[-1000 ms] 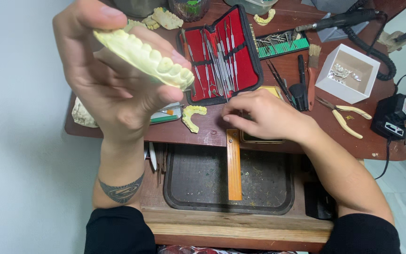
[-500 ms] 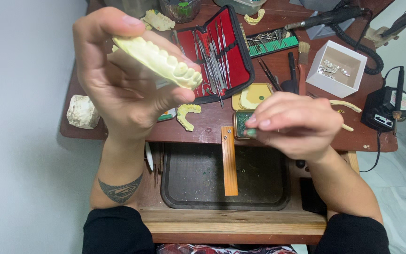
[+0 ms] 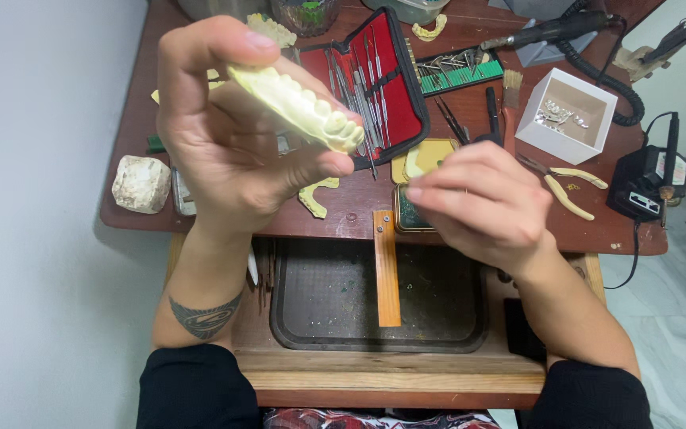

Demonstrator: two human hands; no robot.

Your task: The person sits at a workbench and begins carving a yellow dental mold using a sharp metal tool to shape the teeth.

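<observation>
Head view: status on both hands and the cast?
Left hand raised, gripping pale yellow dental cast, teeth facing up. Right hand fingers pinched; anything held not discernible. Open red instrument case directly behind cast; nothing between hands.

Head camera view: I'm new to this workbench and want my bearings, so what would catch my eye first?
The pale yellow model of a row of teeth, held up close to the camera in the left hand, stands out most. Behind it lies an open red case of thin metal tools on the brown table. The right hand hovers with its fingers pinched together over a small tin at the table's front edge, above a dark tray.
</observation>
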